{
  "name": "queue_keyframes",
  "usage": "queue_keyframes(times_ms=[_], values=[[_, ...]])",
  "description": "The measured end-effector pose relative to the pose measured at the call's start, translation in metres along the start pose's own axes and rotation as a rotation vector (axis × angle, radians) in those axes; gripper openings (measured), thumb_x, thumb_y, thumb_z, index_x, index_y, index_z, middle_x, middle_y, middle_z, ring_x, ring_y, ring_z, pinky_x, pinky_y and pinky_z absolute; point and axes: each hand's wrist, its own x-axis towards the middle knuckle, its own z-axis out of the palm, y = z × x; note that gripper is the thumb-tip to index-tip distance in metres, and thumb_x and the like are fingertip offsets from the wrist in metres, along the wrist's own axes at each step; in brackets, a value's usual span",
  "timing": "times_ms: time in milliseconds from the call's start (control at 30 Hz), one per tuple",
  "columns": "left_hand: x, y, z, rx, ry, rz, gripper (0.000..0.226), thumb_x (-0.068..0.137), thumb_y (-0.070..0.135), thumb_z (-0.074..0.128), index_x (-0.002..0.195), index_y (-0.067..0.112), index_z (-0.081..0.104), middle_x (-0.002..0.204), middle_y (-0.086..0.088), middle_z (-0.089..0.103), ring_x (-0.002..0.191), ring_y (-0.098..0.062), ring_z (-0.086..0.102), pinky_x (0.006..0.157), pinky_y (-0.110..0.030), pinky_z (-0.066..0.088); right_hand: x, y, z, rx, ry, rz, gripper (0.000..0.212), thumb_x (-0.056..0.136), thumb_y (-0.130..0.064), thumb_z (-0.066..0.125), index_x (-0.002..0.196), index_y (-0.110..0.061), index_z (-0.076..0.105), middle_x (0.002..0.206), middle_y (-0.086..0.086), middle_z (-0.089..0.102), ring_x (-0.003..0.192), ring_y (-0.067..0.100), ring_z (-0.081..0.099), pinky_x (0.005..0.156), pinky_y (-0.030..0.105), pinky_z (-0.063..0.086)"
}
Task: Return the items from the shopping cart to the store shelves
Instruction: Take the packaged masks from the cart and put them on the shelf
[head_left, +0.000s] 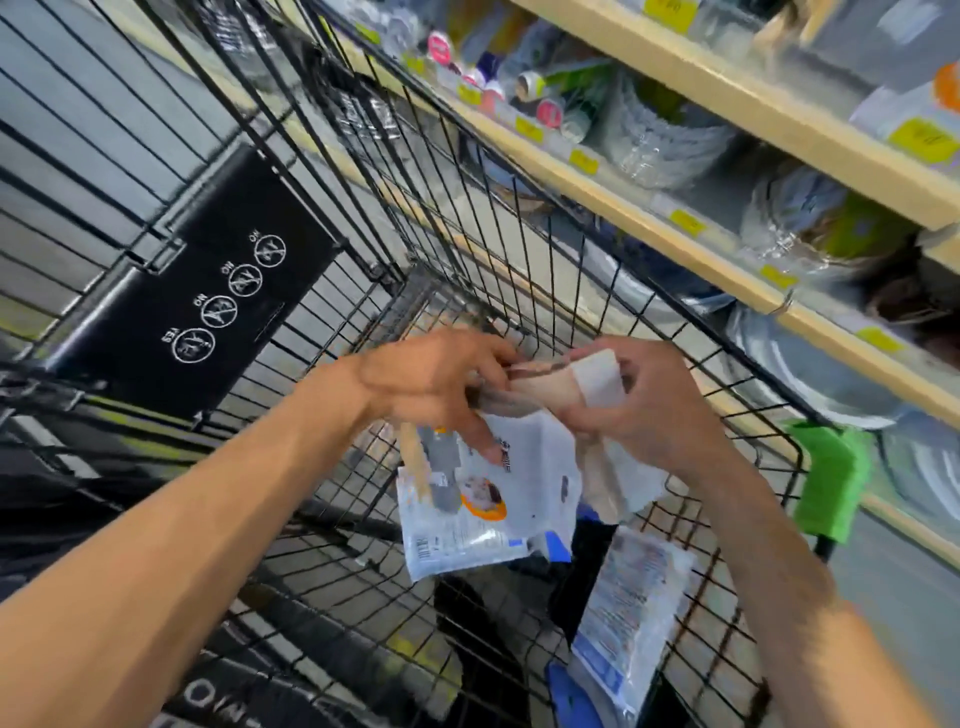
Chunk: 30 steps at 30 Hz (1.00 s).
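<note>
Over the black wire shopping cart (524, 244), both my hands hold a bunch of flat white packets (498, 499). My left hand (441, 384) pinches the top of the bunch, its thumb pressed on the front packet, which has grey, blue and orange print. My right hand (639, 405) grips the same bunch from the right, around a pale folded piece with a white label (597, 382). Another white and blue packet (623, 618) leans inside the cart near its right wall. The beige store shelves (691, 244) run along the right, close to the cart.
The shelves hold stacks of clear plastic plates and bowls (670, 140), rolls, and yellow price tags (685, 221). The black child-seat flap with white warning icons (208, 291) stands at the cart's left. A green corner bumper (831, 483) sits on the cart's right rim.
</note>
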Motion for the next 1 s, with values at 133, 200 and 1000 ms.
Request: queue_keyframes(times_ms=[133,200,1000], values=[[-0.021,0.019,-0.015,-0.089,0.057,0.007,0.027,0.069,0.039,0.088,0.067,0.019,0.07,0.092,-0.008,0.069,0.08,-0.023,0.063,0.067,-0.036,0.048,0.005,-0.03,-0.035,0.079,-0.051,0.0,0.038,0.065,-0.009,0.091,0.093,-0.026,0.073,0.078,-0.004,0.077,0.072,0.006,0.073,0.061,0.025,0.058],[-0.034,0.032,-0.026,-0.177,0.147,-0.018,0.044,0.068,0.043,0.087,0.056,0.016,0.055,0.076,-0.011,0.057,0.068,-0.019,0.053,0.062,-0.033,0.039,-0.002,-0.048,-0.058,0.211,0.036,0.024,0.03,0.072,-0.015,0.086,0.097,-0.025,0.072,0.076,-0.005,0.077,0.068,0.002,0.07,0.06,0.019,0.055],[0.014,0.227,-0.151,-0.423,0.717,0.173,0.027,0.101,0.024,0.053,0.123,0.018,0.04,0.109,0.009,0.063,0.088,0.013,0.064,0.074,-0.009,0.051,-0.021,-0.153,-0.157,0.373,0.479,-0.312,0.078,0.071,-0.012,0.087,0.14,-0.02,0.051,0.123,-0.012,0.069,0.113,0.003,0.066,0.089,0.022,0.056]])
